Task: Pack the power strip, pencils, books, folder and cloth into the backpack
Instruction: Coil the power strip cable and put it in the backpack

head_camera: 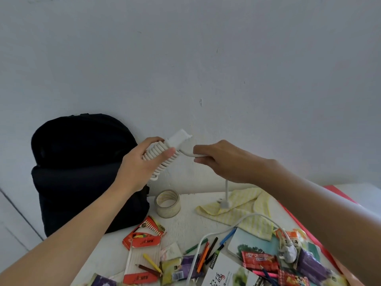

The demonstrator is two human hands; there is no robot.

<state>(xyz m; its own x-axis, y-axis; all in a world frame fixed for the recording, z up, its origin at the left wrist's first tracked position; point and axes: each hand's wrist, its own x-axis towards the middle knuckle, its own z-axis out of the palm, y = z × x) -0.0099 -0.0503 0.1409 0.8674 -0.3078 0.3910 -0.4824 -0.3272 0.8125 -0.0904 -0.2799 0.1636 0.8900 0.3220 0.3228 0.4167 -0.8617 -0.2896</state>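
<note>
My left hand (pixel 142 162) grips the white power strip (pixel 177 138), held up in the air with its cord wound around it in several coils (pixel 162 159). My right hand (pixel 222 162) pinches the loose cord (pixel 188 154) just beside the strip. The rest of the cord (pixel 243 218) trails down over the table to the plug (pixel 288 252). The black backpack (pixel 82 172) stands against the wall at the left. Colored pencils (pixel 206 251) lie scattered on the table, some in a clear case (pixel 144 261). A yellow striped cloth (pixel 241 209), books (pixel 226 271) and a red folder (pixel 338 193) lie at the right.
A roll of clear tape (pixel 167 203) stands beside the backpack. A red pencil box (pixel 144 234) lies open near it. Snack packets (pixel 259 261) are strewn over the books. The white table (pixel 185 226) meets a pale wall behind.
</note>
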